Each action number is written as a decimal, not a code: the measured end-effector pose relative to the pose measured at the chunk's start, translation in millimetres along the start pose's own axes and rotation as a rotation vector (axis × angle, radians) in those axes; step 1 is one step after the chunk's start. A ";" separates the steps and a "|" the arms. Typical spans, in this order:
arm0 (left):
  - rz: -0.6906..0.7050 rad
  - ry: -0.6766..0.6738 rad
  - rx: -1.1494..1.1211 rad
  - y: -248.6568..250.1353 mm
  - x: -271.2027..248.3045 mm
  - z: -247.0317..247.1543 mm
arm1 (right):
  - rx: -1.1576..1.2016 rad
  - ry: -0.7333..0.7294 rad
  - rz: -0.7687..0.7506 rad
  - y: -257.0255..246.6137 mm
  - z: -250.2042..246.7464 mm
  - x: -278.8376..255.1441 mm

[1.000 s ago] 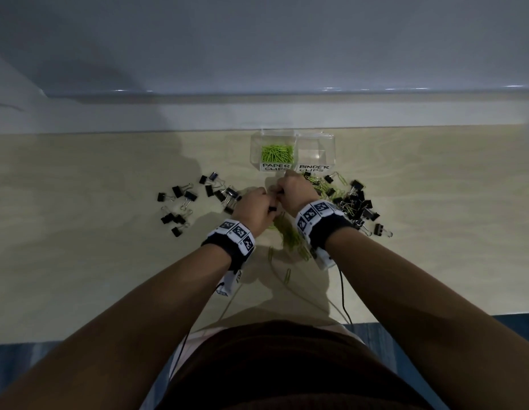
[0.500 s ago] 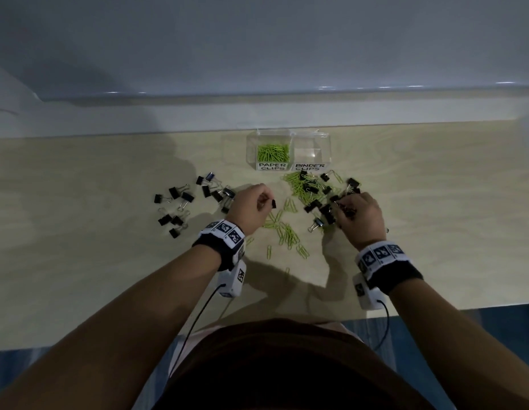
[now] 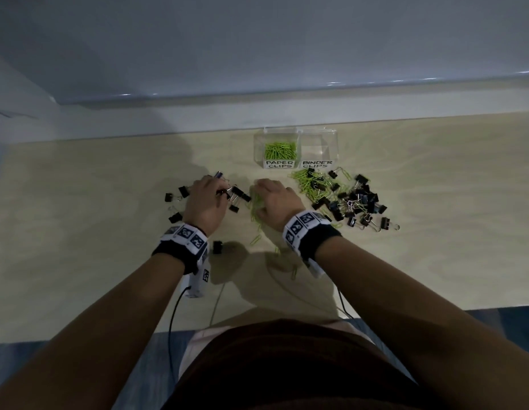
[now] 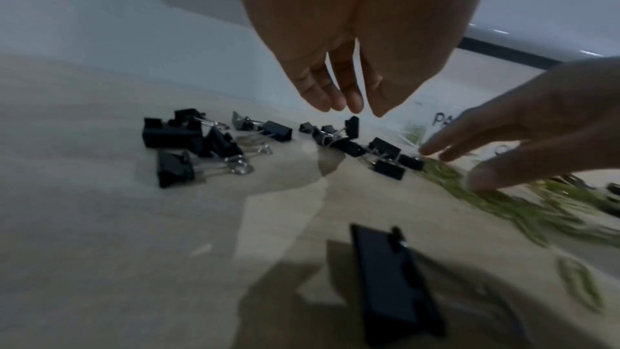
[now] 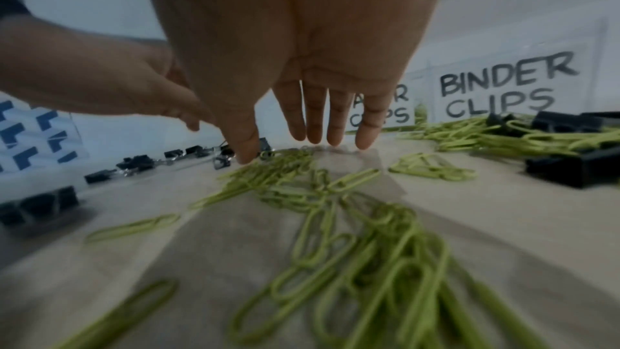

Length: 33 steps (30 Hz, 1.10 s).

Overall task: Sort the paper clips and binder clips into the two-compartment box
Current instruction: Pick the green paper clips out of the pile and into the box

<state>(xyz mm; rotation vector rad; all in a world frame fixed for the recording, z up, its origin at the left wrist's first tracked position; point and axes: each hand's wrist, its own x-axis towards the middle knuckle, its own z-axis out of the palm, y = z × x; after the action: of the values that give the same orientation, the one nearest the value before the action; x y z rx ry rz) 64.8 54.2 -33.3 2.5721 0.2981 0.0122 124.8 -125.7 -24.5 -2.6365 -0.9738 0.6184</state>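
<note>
A: Where is the two-compartment box [image 3: 295,149] placed?

B: It is set near the desk's [image 3: 434,232] far edge. Green paper clips [image 3: 279,150] are seen in its left compartment, labelled PAPER CLIPS; nothing can be made out in the right one, labelled BINDER CLIPS.

A: And the loose clips?

B: Black binder clips [image 3: 355,202] are heaped with green ones in front of the box, towards the right. A second scatter of binder clips [image 4: 208,142] is spread further left.

A: How are the hands held?

B: The left hand [image 3: 205,204] is held over the left scatter, its fingers [image 4: 335,89] straight and close together, nothing gripped. The right hand [image 3: 275,202] is lowered over a strewn patch of paper clips [image 5: 335,222], fingers [image 5: 315,121] extended side by side, tips at the desk.
</note>
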 end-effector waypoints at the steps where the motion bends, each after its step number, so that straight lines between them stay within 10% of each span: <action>1: 0.042 -0.005 0.018 3.9 -3.7 1.6 | -0.014 -0.011 0.003 -2.1 1.8 1.2; 11: 0.207 -0.284 0.000 39.2 -38.7 36.9 | 0.118 0.127 -0.191 39.2 25.3 -72.4; 18: 0.094 -0.421 0.006 40.9 -50.5 31.5 | 0.217 0.203 0.157 69.4 21.3 -135.7; 33: 0.256 -0.409 0.129 77.2 -19.5 51.4 | 0.243 0.108 0.148 30.2 15.2 -60.8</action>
<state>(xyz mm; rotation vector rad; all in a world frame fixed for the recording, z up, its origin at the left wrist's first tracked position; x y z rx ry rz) 65.5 -40.6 -35.7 2.6440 -0.1890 -0.4460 92.7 -187.0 -31.2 -2.5093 -0.6335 0.5797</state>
